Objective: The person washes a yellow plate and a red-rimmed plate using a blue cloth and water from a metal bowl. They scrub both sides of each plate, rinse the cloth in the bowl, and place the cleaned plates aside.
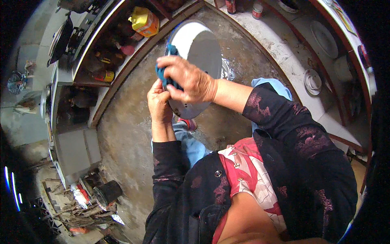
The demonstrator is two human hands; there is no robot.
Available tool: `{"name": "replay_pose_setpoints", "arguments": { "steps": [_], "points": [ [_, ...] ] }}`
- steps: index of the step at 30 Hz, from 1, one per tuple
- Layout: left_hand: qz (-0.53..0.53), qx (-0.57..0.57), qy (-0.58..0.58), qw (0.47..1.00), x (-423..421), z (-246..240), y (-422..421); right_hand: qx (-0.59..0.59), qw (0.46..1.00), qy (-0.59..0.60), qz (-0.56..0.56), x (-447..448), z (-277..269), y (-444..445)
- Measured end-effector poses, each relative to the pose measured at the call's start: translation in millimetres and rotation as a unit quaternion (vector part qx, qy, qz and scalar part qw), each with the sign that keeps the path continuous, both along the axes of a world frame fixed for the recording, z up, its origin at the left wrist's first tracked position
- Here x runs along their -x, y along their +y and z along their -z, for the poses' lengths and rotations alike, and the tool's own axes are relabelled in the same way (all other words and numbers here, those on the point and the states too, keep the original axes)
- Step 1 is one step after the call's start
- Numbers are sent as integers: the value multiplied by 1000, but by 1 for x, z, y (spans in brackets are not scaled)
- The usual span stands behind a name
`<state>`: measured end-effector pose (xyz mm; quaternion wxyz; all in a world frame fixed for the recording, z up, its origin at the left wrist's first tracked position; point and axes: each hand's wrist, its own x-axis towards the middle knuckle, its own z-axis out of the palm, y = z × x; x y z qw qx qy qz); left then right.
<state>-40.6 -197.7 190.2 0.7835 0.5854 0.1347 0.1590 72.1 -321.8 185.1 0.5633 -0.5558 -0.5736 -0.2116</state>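
A large, smooth grey disc (204,50), possibly a metal pot lid, is held tilted above the floor, with bright light across its upper left part. My right hand (192,79) grips a blue cloth (161,73) and presses it against the disc's left edge. Just below, my left hand (160,100) pinches the rim at the lower left. Small dark spots or holes mark the disc's lower face. Behind its right edge a shiny patterned metal object (225,69) is partly hidden.
Open shelves on the left hold a yellow-capped jug (145,22) and a jar (108,76). Stacked bowls (313,81) and a can (257,11) stand on the right ledge. A dark bucket (107,192) and firewood (88,215) lie lower left. The concrete floor (128,122) looks wet.
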Motion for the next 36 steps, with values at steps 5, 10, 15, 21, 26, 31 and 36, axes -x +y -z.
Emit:
{"name": "replay_pose_setpoints", "arguments": {
  "steps": [5,10,15,21,26,31,36],
  "points": [
    [-56,65,-38,996,16,36,-7,65,993,-92,27,14,13,3],
    [-58,22,5,998,18,47,-6,50,990,-63,119,-22,23,8],
    [-56,40,6,998,26,48,-9,-33,966,41,252,-80,20,20],
    [-58,38,14,997,25,48,-8,28,976,17,215,-57,21,17],
    [-95,82,-18,992,19,51,-4,77,992,-39,96,30,28,15],
    [-75,36,6,997,23,49,-3,48,986,-56,151,-12,36,24],
    [-65,-9,56,996,29,47,-6,26,943,181,277,-124,46,21]
  ]
}}
